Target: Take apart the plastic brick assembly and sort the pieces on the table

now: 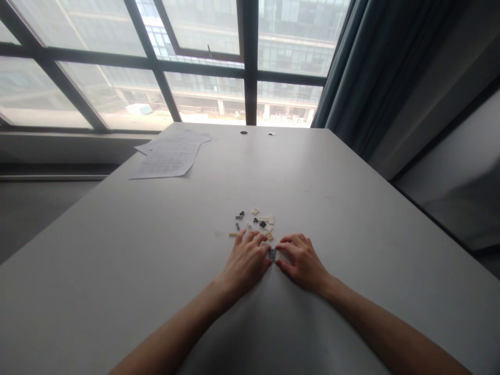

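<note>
Between my two hands lies a small grey studded toy building brick [272,254] on the white table. My left hand [250,255] grips its left edge with thumb and forefinger, the other fingers bent over the tabletop. From the other side, my right hand [300,260] pinches the right edge, its fingers curled. Just beyond the left fingers are loose toy bricks: a tan strip [233,235], a yellowish piece [269,236], a black piece [263,224] and a cream studded plate [264,219]. Part of the pile is hidden behind my left fingers.
The white table [175,208] stretches to the windows. Several printed paper sheets [167,156] lie at its far left. Two round cable holes, one dark hole [244,133] among them, sit by the far edge. A dark curtain [351,78] hangs on the right.
</note>
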Available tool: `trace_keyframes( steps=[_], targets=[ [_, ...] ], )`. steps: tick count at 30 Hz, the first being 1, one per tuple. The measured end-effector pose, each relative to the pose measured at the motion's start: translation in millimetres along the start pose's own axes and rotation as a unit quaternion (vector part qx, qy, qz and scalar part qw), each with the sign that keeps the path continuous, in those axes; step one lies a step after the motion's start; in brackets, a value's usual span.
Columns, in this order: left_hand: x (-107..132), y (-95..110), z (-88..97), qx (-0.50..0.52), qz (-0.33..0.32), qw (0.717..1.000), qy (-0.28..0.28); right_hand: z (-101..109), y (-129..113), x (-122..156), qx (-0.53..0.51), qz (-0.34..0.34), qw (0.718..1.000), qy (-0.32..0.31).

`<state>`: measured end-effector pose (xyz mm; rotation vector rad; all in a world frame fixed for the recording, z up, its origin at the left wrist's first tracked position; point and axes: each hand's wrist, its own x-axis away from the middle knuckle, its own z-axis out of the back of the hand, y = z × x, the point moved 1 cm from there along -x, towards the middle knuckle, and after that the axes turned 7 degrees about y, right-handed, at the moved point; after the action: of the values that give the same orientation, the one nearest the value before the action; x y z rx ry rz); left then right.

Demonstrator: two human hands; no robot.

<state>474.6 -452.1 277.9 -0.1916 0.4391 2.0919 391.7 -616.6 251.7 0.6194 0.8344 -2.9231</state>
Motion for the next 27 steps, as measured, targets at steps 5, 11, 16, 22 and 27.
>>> trace_keyframes(
  steps=[5, 11, 16, 22, 27],
  targets=[
    [-0.1, 0.8, 1.9, -0.001, 0.004, 1.000, -0.007, 0.2, 0.1, 0.2, 0.003, 0.000, 1.000, -0.004],
    [0.2, 0.5, 0.7, -0.002, 0.003, 1.000, -0.006, -0.9, 1.5, -0.2, -0.002, 0.005, 1.000, -0.004],
    [-0.5, -3.3, 0.8, 0.007, 0.002, 1.000, 0.002, -1.7, 2.7, 0.9, -0.003, 0.003, 1.000, -0.002],
    [0.0, -34.6, 23.6, 0.006, 0.038, 0.996, 0.086, -0.6, 3.3, 0.7, -0.006, -0.006, 1.000, 0.001],
    [16.0, -76.8, 33.9, -0.016, 0.111, 0.984, 0.142, -1.1, 2.8, -0.9, -0.003, -0.004, 1.000, -0.008]
  ],
)
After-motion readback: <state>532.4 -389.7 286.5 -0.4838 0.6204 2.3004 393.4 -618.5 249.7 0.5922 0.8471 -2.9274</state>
